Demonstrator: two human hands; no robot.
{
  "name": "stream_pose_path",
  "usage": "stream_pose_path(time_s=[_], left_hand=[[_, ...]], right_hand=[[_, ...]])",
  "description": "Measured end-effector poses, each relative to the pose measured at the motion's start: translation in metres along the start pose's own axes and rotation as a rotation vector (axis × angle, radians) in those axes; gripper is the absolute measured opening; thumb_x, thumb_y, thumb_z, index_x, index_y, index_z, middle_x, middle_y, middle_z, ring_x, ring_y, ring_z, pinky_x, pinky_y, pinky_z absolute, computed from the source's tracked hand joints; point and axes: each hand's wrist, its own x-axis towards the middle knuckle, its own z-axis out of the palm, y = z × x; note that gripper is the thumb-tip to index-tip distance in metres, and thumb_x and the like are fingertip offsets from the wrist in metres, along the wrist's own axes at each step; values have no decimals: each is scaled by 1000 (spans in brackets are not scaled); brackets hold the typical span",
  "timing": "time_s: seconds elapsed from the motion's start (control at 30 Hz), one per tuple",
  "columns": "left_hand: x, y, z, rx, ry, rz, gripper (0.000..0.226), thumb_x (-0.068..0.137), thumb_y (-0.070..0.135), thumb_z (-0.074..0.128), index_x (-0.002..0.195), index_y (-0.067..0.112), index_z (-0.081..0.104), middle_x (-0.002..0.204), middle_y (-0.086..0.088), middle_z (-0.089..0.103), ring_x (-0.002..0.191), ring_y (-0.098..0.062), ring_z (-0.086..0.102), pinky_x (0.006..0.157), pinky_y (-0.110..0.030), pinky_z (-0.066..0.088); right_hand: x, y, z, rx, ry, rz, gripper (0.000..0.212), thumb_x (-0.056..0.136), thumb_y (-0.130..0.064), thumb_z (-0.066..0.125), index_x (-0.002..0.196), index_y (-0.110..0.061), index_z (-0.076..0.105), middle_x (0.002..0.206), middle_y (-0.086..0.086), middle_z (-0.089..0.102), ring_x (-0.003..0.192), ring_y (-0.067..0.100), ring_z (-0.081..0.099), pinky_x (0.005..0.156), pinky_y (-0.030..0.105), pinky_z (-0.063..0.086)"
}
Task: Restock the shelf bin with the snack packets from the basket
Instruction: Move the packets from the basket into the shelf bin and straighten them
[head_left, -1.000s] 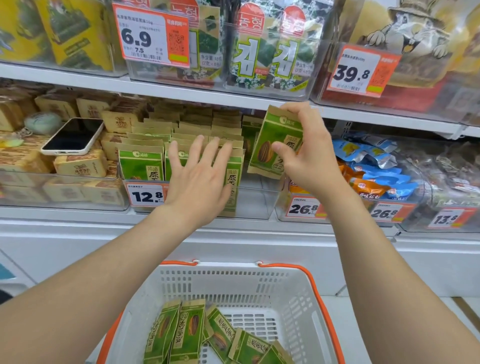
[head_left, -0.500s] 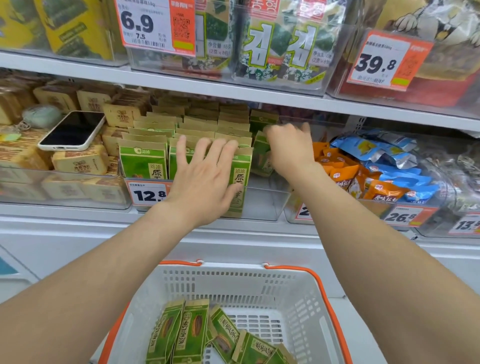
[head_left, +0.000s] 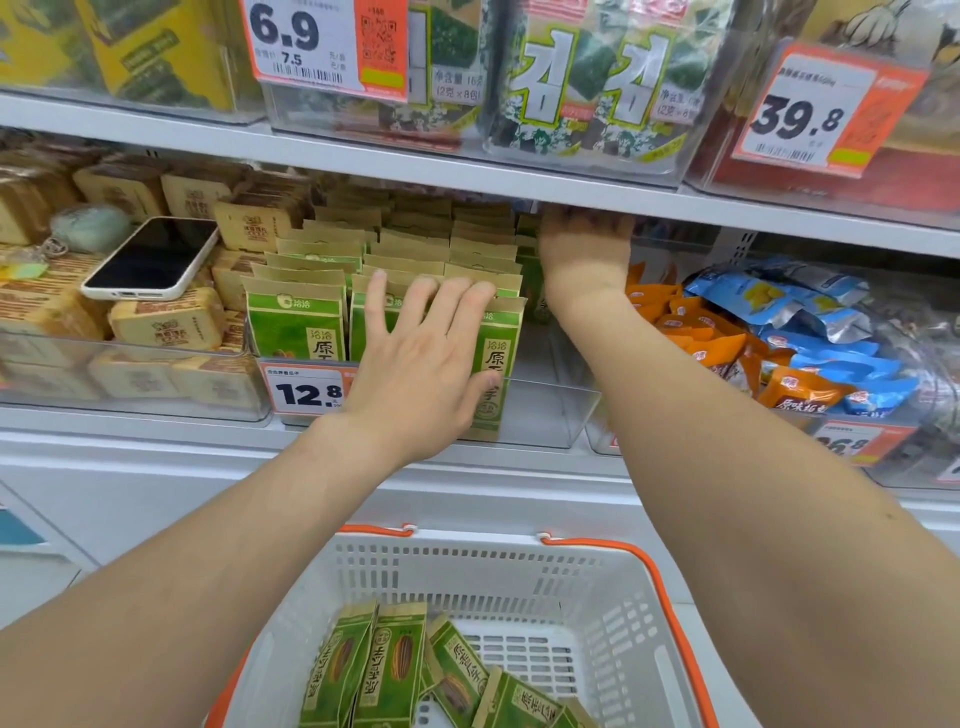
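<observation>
Green and tan snack packets (head_left: 296, 322) stand in rows in a clear shelf bin (head_left: 545, 415). My left hand (head_left: 421, 358) presses flat with straight fingers against the front packets. My right hand (head_left: 584, 249) reaches deep into the back right of the bin, under the upper shelf; its fingers are hidden and whether it still holds a packet cannot be seen. Several more green packets (head_left: 395, 670) lie in the white basket (head_left: 623, 623) with orange handles below.
A phone (head_left: 150, 260) lies on tan snack boxes in the left bin. Orange and blue packets (head_left: 779, 332) fill the bin at right. The upper shelf edge (head_left: 467, 182) hangs low over my right hand. A price tag 12.8 (head_left: 306, 389) fronts the bin.
My right hand carried a green packet from the bin's front right corner down and deep to the back. My left hand stayed pressed on the front packets.
</observation>
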Motion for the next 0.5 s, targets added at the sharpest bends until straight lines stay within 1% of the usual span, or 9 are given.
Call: stream_pose_path(time_s=[0.03,0.07,0.13,0.17,0.2,0.3,0.4,0.5], left_hand=[[0,0,0,1,1,-1,77,95,57,62,156,20,32,155,-1,41,143,-30,38,124,-66,8],[0,0,0,5,2,-3,77,95,57,61,156,20,32,155,-2,41,143,-30,38,124,-66,8],[-1,0,0,14,2,-6,77,96,57,60,156,19,32,156,-2,41,143,-31,38,124,-67,8],[-1,0,0,16,0,-6,77,96,58,60,157,19,31,156,-2,41,143,-31,38,124,-67,8],[-1,1,1,18,-2,-6,78,96,58,60,157,19,31,156,-2,40,144,-31,37,124,-67,8],[-1,1,1,19,-4,-5,78,95,58,61,157,20,31,156,-2,41,143,-31,38,124,-67,8],[-1,1,1,14,0,-3,79,95,57,62,157,19,32,155,-3,42,143,-31,38,124,-68,9],[0,1,0,23,2,-4,80,94,58,63,157,19,32,155,-3,42,143,-30,38,124,-68,10]], right_hand=[[-2,-1,-1,5,34,-18,71,99,-5,56,162,-3,24,167,28,20,153,51,18,123,66,9],[-5,-2,-4,-6,37,-48,67,96,-4,60,158,-3,34,165,27,25,152,51,21,123,65,11],[-13,-4,-7,-46,3,-126,54,88,-3,71,141,-5,59,157,24,40,148,50,30,122,61,20],[-17,-4,-9,-62,-17,-151,49,85,-4,74,133,-6,66,152,22,45,145,49,33,120,59,23],[-20,-3,-11,-75,-39,-162,47,83,-5,76,129,-8,69,149,21,48,143,49,35,119,58,25],[-24,1,-12,-89,-118,-182,47,83,-13,77,130,-17,68,146,17,51,141,45,36,116,54,28],[-29,2,-9,-150,-296,-280,59,88,-20,74,143,-21,54,145,16,51,140,40,39,116,53,28],[-33,1,-6,-203,-346,-350,74,89,-25,76,153,-18,40,142,17,52,137,39,46,114,52,30]])
